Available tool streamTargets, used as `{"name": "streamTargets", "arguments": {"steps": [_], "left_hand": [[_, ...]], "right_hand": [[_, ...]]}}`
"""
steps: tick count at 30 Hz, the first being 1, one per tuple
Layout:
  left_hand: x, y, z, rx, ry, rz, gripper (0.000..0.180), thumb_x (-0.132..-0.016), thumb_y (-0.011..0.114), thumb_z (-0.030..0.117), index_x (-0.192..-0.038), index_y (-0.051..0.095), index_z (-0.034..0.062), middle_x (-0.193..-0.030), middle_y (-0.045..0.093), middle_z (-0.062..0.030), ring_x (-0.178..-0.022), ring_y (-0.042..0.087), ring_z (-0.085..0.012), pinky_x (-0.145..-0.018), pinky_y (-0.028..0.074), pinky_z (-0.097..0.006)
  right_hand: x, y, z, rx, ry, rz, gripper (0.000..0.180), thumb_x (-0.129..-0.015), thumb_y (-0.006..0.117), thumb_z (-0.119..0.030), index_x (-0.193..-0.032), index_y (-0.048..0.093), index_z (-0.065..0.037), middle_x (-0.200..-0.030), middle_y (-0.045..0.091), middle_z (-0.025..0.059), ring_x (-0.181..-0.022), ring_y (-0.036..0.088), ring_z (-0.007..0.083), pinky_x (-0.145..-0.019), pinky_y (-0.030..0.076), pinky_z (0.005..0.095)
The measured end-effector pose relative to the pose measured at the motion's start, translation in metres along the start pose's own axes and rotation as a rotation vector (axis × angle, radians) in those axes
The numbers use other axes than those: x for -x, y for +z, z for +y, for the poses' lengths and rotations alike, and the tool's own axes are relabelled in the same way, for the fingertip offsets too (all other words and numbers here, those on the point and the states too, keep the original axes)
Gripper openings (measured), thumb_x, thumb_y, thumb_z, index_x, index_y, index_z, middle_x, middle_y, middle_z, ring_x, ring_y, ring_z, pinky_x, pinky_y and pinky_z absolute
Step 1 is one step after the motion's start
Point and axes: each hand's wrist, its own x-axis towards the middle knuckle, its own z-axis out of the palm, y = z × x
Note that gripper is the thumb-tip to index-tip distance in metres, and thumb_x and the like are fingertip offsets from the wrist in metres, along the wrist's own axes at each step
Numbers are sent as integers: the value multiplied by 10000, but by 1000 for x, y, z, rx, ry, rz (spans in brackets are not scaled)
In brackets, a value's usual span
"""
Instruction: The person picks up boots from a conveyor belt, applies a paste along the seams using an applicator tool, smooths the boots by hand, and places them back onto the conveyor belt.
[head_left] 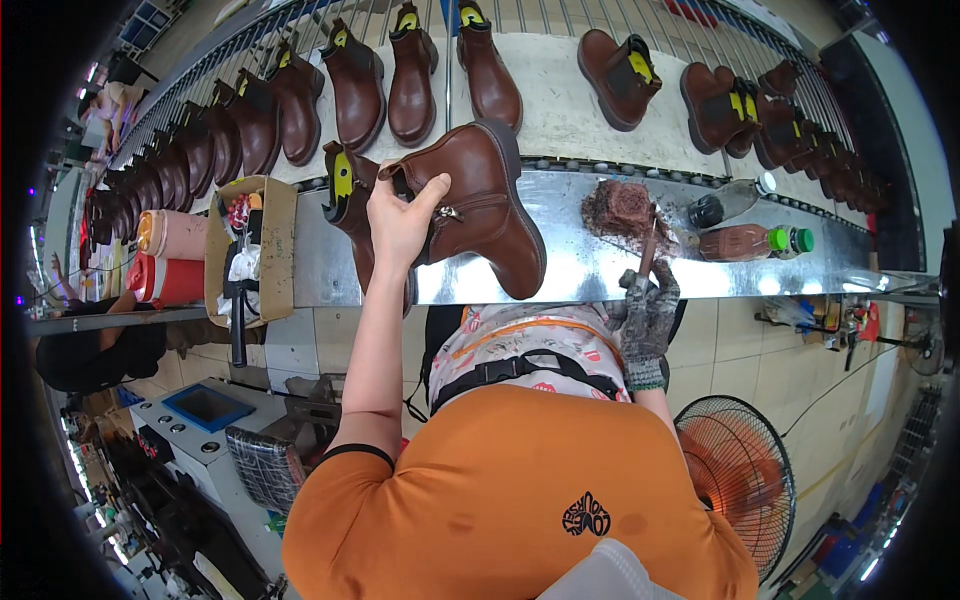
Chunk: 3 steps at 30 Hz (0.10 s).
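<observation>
Gripping tall brown leather boot (480, 205) at shaft top with my left hand (400, 215), sole toward belt; gloved right hand (648, 310) clamps wooden-handled brush (645, 255).

The left hand (400, 215) holds a boot (480, 205) above the near metal ledge (580, 265), with a second boot (350, 205) just behind and to its left. The right hand (650, 315) grips a brush handle (648, 250) at the ledge's near edge; the brush head (615, 208) rests on the ledge. Two bottles (750, 225) lie to its right. A cardboard box (270, 245) of tools sits at the ledge's left end. Beyond the ledge, a conveyor (555, 105) carries a row of boots (410, 75). A fan (740, 475) stands on the floor at lower right
</observation>
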Motion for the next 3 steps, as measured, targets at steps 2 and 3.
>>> {"name": "streamTargets", "arguments": {"steps": [2,3], "left_hand": [[-1,1,1,27,17,-10,334,-760,728,160,-1008,595,-21,-887,661,-97,-836,598,-126,-778,478,-276],[0,1,0,38,50,-13,352,-763,728,164,-1029,588,-20,-913,657,-106,-849,596,-128,-791,472,-266]], "right_hand": [[-9,-2,14,-77,63,103,399,-899,530,-28,-1250,357,-105,-898,593,100,-492,498,82,-428,452,202],[-10,-5,17,-77,59,104,399,-899,530,-28,-1250,357,-105,-898,593,100,-492,498,82,-428,452,202]]}}
